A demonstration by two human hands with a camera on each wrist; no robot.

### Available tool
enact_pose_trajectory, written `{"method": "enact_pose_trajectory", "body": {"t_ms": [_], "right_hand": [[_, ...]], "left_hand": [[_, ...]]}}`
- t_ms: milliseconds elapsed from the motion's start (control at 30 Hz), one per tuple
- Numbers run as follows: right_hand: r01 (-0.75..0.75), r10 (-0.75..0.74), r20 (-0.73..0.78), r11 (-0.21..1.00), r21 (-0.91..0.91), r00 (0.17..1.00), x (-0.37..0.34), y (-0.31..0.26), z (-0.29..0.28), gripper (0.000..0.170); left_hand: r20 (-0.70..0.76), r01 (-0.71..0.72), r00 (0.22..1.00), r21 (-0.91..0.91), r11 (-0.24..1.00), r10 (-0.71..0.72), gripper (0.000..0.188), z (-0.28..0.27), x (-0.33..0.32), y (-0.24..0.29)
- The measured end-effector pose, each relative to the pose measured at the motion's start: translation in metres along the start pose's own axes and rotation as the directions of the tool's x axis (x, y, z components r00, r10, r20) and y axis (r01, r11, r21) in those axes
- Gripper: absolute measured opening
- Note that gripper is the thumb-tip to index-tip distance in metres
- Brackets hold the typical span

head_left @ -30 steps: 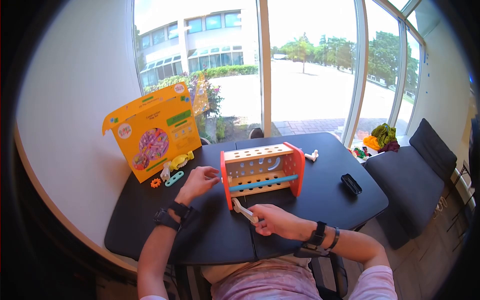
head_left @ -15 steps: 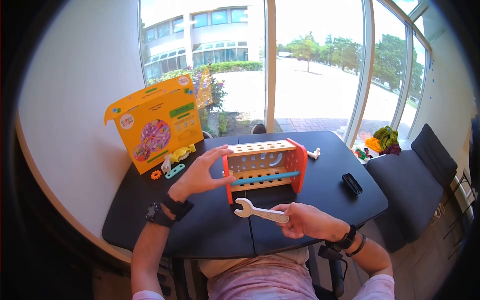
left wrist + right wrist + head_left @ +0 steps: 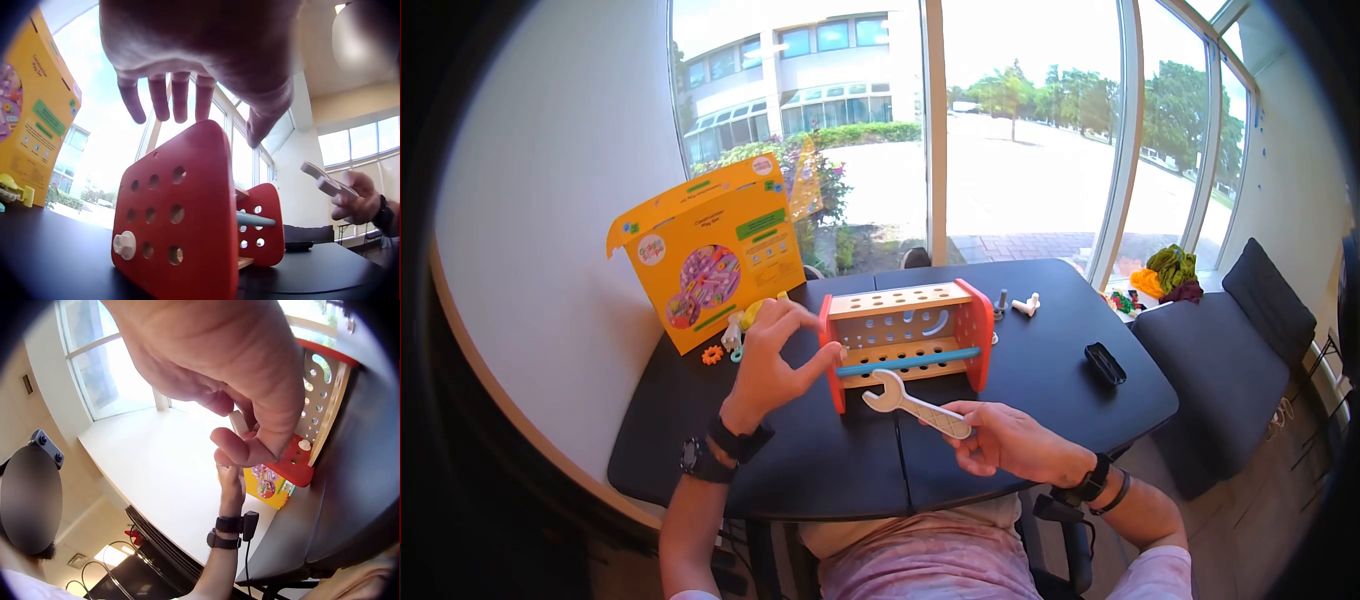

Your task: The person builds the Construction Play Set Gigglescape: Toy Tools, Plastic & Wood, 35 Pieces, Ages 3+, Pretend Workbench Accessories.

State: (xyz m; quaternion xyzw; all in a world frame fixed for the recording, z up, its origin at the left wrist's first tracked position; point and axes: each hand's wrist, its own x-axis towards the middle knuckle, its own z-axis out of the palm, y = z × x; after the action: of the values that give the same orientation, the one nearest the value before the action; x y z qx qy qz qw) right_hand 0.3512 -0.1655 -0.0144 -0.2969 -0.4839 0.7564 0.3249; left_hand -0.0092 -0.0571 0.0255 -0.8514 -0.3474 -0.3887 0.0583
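Note:
A wooden toy workbench (image 3: pixel 905 298) with red side panels, holed shelves and a blue rod (image 3: pixel 905 362) stands on the black table. My left hand (image 3: pixel 768 368) hovers by its left side, thumb and fingers spread apart with nothing between them. In the left wrist view, that hand's fingers hang above the red panel (image 3: pixel 194 206), where a white bolt (image 3: pixel 125 245) sits in a lower hole. My right hand (image 3: pixel 1015 442) pinches the handle of a whitish toy wrench (image 3: pixel 920 406) in front of the workbench. The wrench's open end points left, towards the workbench.
A yellow cardboard box (image 3: pixel 740 240) stands at the back left, with an orange gear (image 3: pixel 712 354) before it. Right of the workbench are a grey bolt (image 3: pixel 1001 300) and a white toy piece (image 3: pixel 1027 305). A black case (image 3: pixel 1104 365) lies farther right, near a dark chair (image 3: pixel 1220 370).
The wrench has come away from the workbench's lower left corner and risen in my right hand. My left hand touched the workbench, then moved off left. The workbench has shifted slightly left, exposing the grey bolt.

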Motion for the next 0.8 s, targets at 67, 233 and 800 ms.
{"method": "enact_pose_trajectory", "body": {"t_ms": [67, 233, 800], "right_hand": [[0.041, -0.042, 0.018, 0.998, 0.053, 0.999, 0.002, -0.004, 0.007, 0.044], [0.064, -0.091, 0.127, 0.977, 0.202, 0.988, 0.019, -0.003, 0.013, 0.045], [-0.36, -0.599, -0.173, -0.207, -0.91, 0.782, 0.081, -0.055, -0.233, 0.032]], "left_hand": [[0.036, -0.051, 0.998, -0.071, 0.996, 0.054, 0.054, -0.004, -0.007, 0.015], [0.188, 0.109, 0.982, -0.497, 0.861, -0.015, 0.04, 0.017, -0.012, 0.091], [0.208, 0.265, 0.955, -0.29, 0.92, -0.21, 0.015, 0.008, -0.017, 0.085]]}}
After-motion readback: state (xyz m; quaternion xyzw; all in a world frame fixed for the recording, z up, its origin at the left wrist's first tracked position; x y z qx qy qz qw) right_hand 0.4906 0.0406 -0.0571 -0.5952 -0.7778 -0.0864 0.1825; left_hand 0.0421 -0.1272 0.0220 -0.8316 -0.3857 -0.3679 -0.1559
